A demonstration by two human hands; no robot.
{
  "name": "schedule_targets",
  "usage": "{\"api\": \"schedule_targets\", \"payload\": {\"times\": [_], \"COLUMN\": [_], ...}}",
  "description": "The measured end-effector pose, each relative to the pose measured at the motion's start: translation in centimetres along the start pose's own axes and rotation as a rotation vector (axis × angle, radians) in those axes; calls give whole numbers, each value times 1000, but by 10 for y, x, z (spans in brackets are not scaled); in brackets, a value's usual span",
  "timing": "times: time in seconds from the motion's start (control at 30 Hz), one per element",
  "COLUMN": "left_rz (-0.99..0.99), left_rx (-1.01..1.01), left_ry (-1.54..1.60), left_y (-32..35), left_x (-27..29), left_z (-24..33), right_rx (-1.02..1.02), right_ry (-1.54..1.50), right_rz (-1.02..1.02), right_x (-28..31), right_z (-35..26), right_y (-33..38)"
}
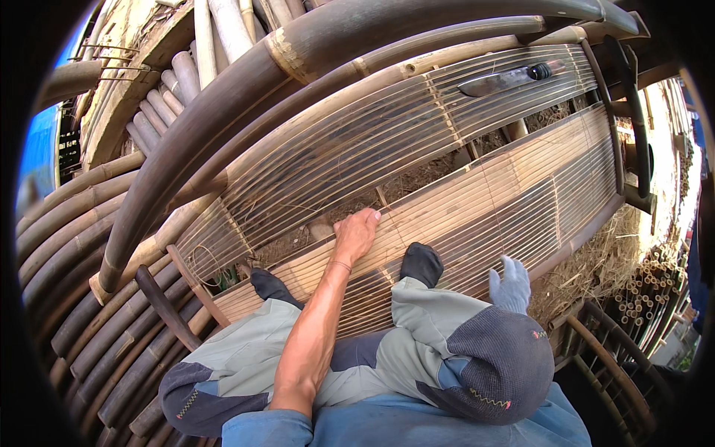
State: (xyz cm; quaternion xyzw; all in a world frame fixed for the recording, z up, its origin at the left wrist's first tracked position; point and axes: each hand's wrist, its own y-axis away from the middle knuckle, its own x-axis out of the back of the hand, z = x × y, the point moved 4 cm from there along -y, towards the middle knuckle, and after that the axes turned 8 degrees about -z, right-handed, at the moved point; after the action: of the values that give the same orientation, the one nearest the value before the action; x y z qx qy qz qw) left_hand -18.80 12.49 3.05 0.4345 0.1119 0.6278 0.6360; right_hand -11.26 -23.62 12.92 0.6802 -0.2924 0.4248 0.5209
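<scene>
Many bamboo slats (428, 210), knife (500, 81), stacked poles (145, 380)

Bright daylight — straw-covered ground (592, 264), piled bamboo poles (186, 77).

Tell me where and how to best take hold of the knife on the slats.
Grip the knife by its black handle, coming from above and the right, probably with the gloved right hand. It lies flat with the handle at the right and the blade pointing left, so this approach should keep fingers off the blade.
</scene>
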Motion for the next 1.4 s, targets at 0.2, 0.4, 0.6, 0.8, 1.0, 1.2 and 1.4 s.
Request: {"api": "schedule_targets", "payload": {"times": [0.2, 0.4, 0.6, 0.8, 1.0, 1.2, 1.4], "left_rz": [41, 41, 10, 34, -46, 32, 83], "left_rx": [7, 79, 69, 31, 39, -36, -10], "left_ry": [-2, -11, -8, -25, -11, -13, 1], "left_y": [-2, -2, -3, -3, -4, -8, -1], "left_x": [0, -5, -4, -4, 2, 2, 0], "left_z": [1, -1, -6, -2, 8, 7, 9], "right_rx": [444, 226, 277, 274, 750, 1030, 643], "right_ry": [-111, -377, -757, -1403, 110, -225, -472], "right_rz": [-85, -511, -906, -898, -614, -514, -752], "right_x": [-8, -19, 49, 94, 8, -23, -2], "right_z": [-190, -184, -185, -210, -199, -256, -129], "right_y": [-90, -107, -127, -166, -100, -72, -95]}}
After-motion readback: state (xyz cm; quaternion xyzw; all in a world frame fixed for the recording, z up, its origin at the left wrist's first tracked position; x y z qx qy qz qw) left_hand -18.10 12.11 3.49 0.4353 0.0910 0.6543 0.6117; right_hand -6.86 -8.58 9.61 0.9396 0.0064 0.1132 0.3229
